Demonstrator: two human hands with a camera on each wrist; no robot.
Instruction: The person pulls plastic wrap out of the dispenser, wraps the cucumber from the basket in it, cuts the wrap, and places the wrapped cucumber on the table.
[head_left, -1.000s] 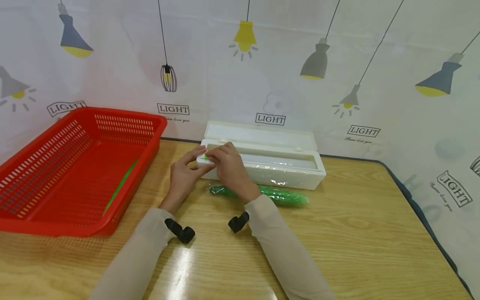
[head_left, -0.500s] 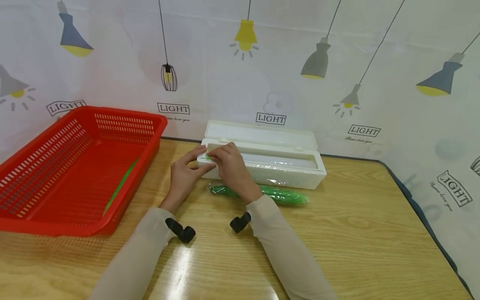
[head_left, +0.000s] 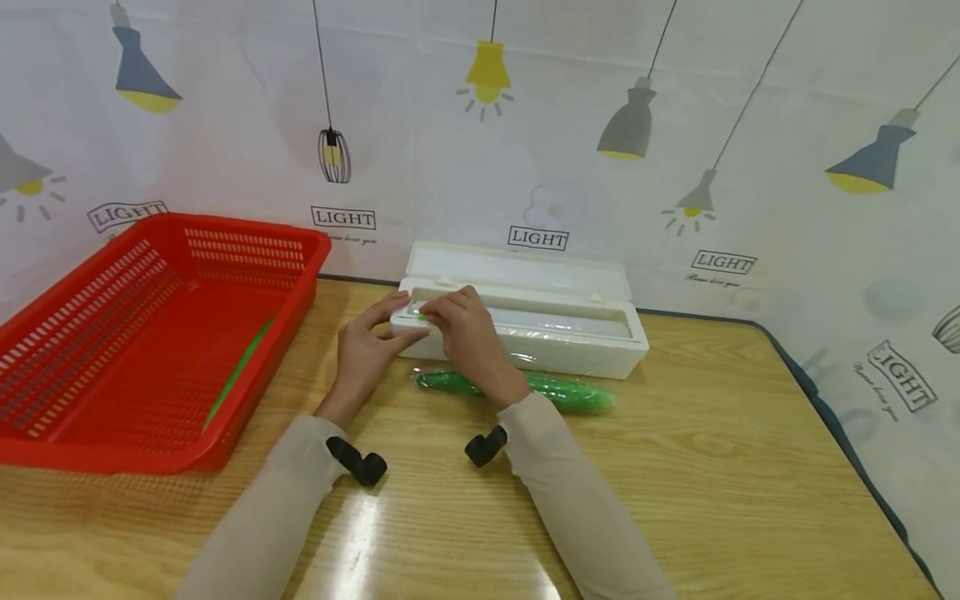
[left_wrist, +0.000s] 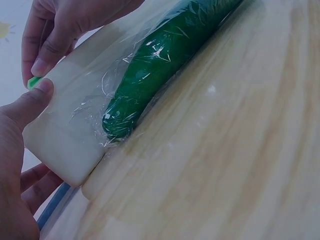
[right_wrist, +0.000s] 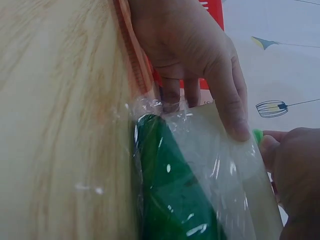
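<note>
Taking the far backdrop [head_left: 450, 196] as twelve o'clock and your chest as six, your left sleeve [head_left: 273, 492] reaches in from seven and your right sleeve [head_left: 581, 492] from five, both wrists angled inward until the fingers nearly meet. Your left grip [head_left: 363, 346] is curled part-way round the nine o'clock end of the white box [head_left: 585, 358], thumb on the front rim. Your right grip [head_left: 471, 337] is closed down to a pinch, thumb and finger on a small green slider [head_left: 423, 316] at that same end of the front rim. The box lies lengthwise toward three, its lid [head_left: 517, 271] tipped back at twelve and a white roll [head_left: 555, 322] inside. Your right wrist crosses over a film-wrapped green vegetable [head_left: 573, 393], which lies just before the box at four o'clock from the slider. A strip of worktop [head_left: 712, 433] separates your left hand from the red basket [head_left: 161, 460] at nine; the rest of it stretches from three to five, up to a dark edge. Boxed "LIGHT" lettering repeats along the backdrop; the script beneath is mostly too small to read.
</note>
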